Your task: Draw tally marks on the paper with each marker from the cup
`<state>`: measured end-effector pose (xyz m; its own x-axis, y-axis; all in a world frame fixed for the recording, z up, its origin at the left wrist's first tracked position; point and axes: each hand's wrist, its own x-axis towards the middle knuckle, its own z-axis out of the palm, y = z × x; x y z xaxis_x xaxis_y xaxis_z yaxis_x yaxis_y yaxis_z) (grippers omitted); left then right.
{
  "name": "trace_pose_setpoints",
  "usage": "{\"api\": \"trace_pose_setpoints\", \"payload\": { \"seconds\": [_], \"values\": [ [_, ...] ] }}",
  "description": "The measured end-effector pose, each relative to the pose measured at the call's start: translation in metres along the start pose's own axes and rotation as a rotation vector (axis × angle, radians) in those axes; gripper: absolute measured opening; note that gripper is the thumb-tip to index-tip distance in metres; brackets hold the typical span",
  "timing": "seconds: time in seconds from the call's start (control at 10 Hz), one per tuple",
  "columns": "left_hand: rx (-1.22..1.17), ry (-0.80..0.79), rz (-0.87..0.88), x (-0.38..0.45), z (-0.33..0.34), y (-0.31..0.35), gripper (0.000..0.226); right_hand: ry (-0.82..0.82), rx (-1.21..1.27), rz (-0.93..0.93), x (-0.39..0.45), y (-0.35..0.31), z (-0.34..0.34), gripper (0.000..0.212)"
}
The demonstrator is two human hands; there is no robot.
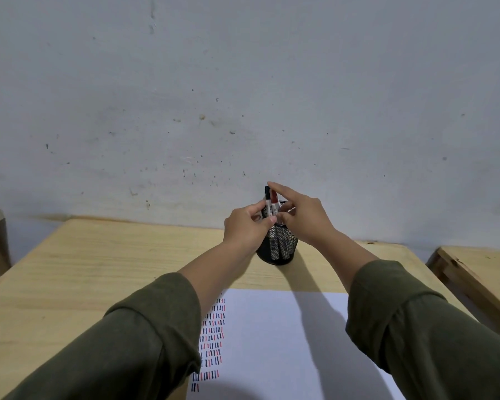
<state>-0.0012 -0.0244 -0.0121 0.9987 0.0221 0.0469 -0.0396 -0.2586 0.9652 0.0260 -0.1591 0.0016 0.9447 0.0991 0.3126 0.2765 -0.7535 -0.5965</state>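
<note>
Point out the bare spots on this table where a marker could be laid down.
Left of the mesh cup the table is bare wood out to its left edge. The paper is blank right of the tally marks. A narrower bare strip lies between cup and right edge. It is crowded around the cup, where the left hand and right hand meet over the markers.

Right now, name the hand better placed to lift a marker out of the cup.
Probably the right hand: its fingers reach over the markers' caps above the mesh cup. The left hand pinches the barrels lower down beside the rim, seemingly steadying them.
</note>
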Motion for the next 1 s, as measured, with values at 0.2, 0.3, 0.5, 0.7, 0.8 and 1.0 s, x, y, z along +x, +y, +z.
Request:
{"api": "trace_pose_setpoints", "payload": {
  "seconds": [0.2,0.3,0.5,0.7,0.8,1.0],
  "values": [
    [0.038,0.006,0.012,0.001,0.001,0.001,0.045,0.067,0.003,0.017,-0.004,-0.006,0.0,0.07],
    [0.045,0.023,0.009,0.003,0.001,-0.001,0.044,0.085,0.039,0.036,-0.006,-0.009,0.001,0.062],
    [0.062,0.051,0.015,0.0,0.004,-0.001,0.04,0.078,0.049,0.087,-0.01,-0.015,-0.004,0.041],
    [0.111,0.057,0.011,-0.005,0.002,0.002,0.038,0.091,0.071,0.087,-0.015,-0.024,-0.013,0.033],
    [0.138,0.054,0.02,-0.009,-0.002,0.005,0.037,0.089,0.078,0.088,-0.018,-0.029,-0.017,0.034],
    [0.061,0.084,0.02,-0.027,-0.016,0.019,0.038,0.145,0.138,0.079,-0.029,-0.041,-0.025,0.03]
  ]
}}
